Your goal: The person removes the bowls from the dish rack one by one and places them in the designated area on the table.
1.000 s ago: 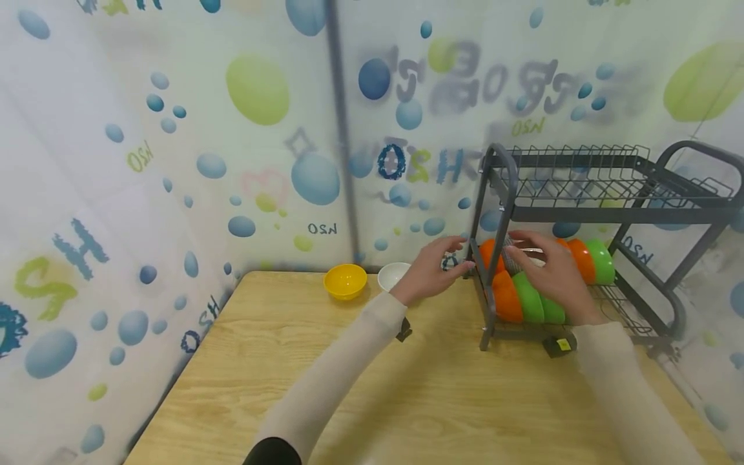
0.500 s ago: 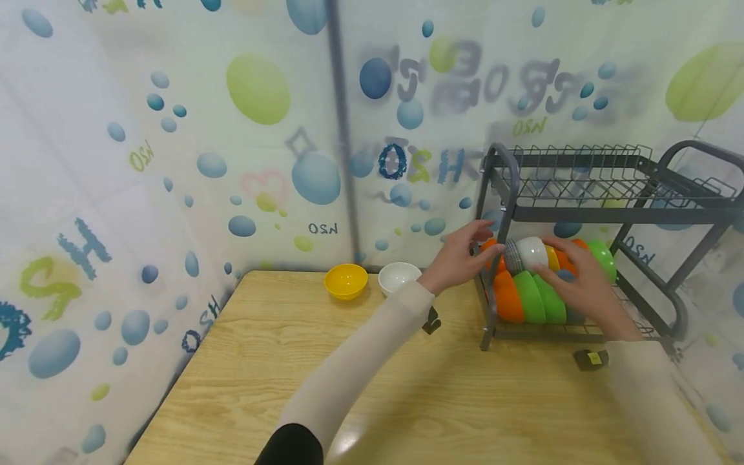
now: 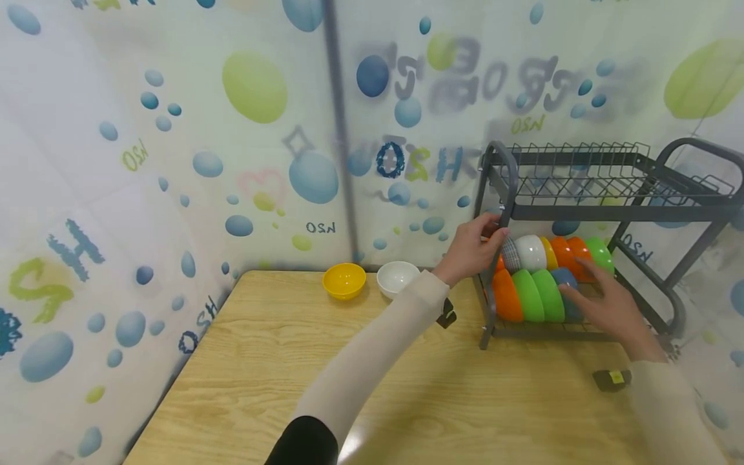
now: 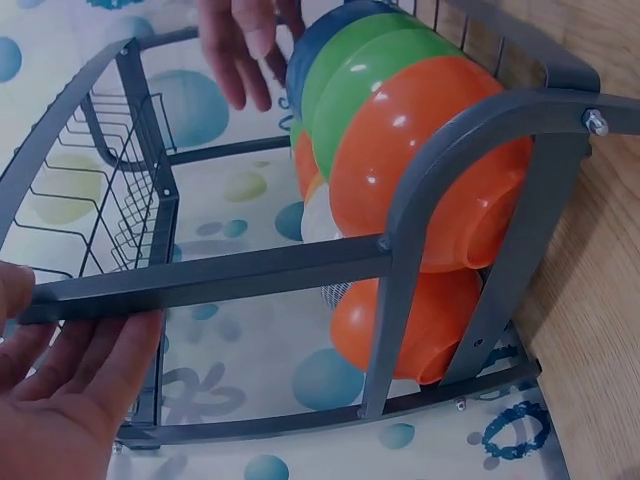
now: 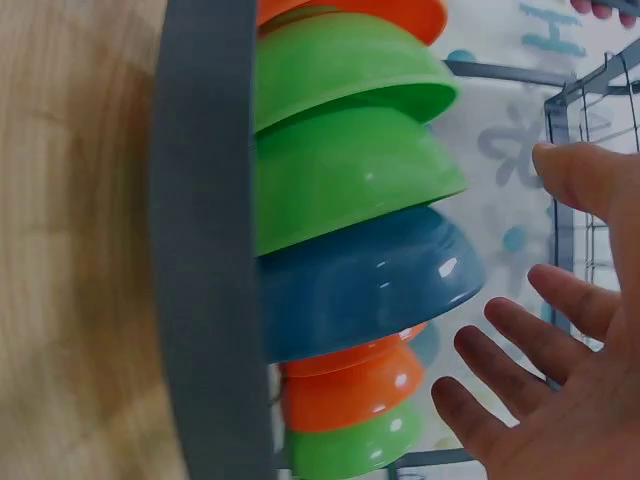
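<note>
In the head view my left hand is at the left post of a dark two-tier dish rack. The left wrist view shows its thumb and fingers gripping the rack's side bar. My right hand hovers, fingers spread and holding nothing, before the lower tier. Beside it in the right wrist view is a blue bowl. Left of that stand two green bowls and an orange bowl, all on edge. Behind them runs a second row with a white bowl and a grey patterned bowl.
A yellow bowl and a white bowl sit upright at the back of the wooden table, left of the rack. The upper wire basket overhangs the bowls. A bubble-printed curtain closes off the back.
My right hand has drawn away from the white bowl in the back row, rightward and toward me. My left hand has moved right to the rack's side and grips it.
</note>
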Available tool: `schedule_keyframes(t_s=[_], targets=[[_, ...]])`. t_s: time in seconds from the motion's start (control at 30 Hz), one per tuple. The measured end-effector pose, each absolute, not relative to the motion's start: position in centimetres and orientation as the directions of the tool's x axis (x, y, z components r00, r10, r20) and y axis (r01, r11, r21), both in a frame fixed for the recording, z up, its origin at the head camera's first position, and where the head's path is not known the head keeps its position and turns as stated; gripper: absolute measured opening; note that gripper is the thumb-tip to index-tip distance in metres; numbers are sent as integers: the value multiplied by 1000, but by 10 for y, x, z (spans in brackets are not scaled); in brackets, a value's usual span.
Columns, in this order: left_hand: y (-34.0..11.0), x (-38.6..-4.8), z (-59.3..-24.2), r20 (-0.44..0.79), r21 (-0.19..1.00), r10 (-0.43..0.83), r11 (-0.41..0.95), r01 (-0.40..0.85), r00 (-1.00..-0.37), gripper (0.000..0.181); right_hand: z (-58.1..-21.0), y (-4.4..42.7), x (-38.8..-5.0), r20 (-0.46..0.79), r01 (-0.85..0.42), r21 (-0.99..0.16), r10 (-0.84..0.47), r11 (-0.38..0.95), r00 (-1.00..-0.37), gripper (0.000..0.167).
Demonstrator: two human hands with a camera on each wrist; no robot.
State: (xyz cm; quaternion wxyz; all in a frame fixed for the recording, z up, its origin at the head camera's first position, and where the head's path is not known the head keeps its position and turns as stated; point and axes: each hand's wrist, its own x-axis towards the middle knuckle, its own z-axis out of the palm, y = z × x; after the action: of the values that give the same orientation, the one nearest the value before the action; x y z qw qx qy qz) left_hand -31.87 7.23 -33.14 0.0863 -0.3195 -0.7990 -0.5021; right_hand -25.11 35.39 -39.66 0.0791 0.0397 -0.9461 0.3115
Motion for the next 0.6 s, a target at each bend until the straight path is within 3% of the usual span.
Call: schedule_keyframes(t_s=[0.17,0.6], targets=[[74,-320,-331,469,725,411,326,606,-782,30,-411,363,-249,165,-128,-650,-26,749,-986,83],[76,-322,-336,515,664,398,375,647,-759,23,-426,369,-242,49,16,-644,62,765,-997,77]])
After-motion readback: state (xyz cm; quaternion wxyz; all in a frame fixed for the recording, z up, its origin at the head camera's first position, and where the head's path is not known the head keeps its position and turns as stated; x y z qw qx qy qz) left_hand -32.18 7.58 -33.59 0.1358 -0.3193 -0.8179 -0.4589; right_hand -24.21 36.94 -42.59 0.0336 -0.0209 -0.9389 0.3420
